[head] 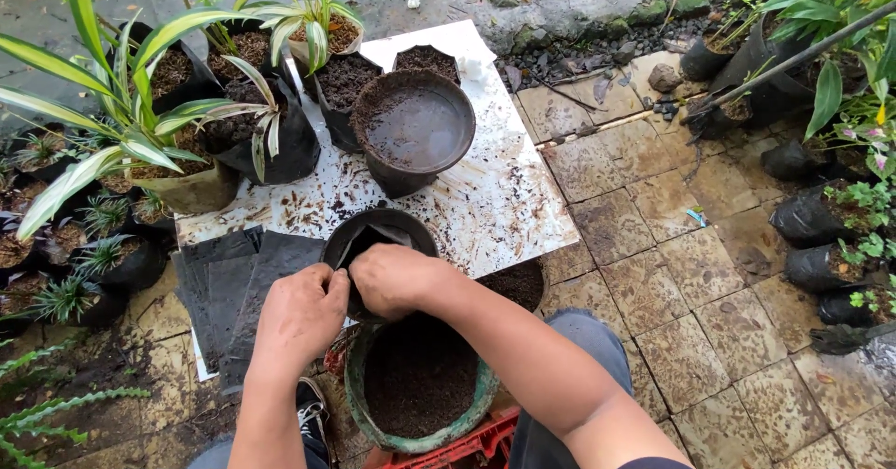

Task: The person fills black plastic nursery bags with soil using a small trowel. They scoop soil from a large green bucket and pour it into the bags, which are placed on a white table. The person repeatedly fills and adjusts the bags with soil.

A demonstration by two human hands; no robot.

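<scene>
Both hands, left hand (301, 312) and right hand (392, 278), pinch fingers on a floppy black planting bag (373, 236); mouth gaping.

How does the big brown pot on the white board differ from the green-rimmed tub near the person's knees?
The brown pot stands on the white board, clear of both hands; the green-rimmed tub sits on a red crate, just below the left hand and right hand. The brown pot holds only a thin, wet-looking smear of soil, while the tub is filled with dark soil. The pot's rim is brown, the tub's worn green. Both are round and open-topped.
</scene>
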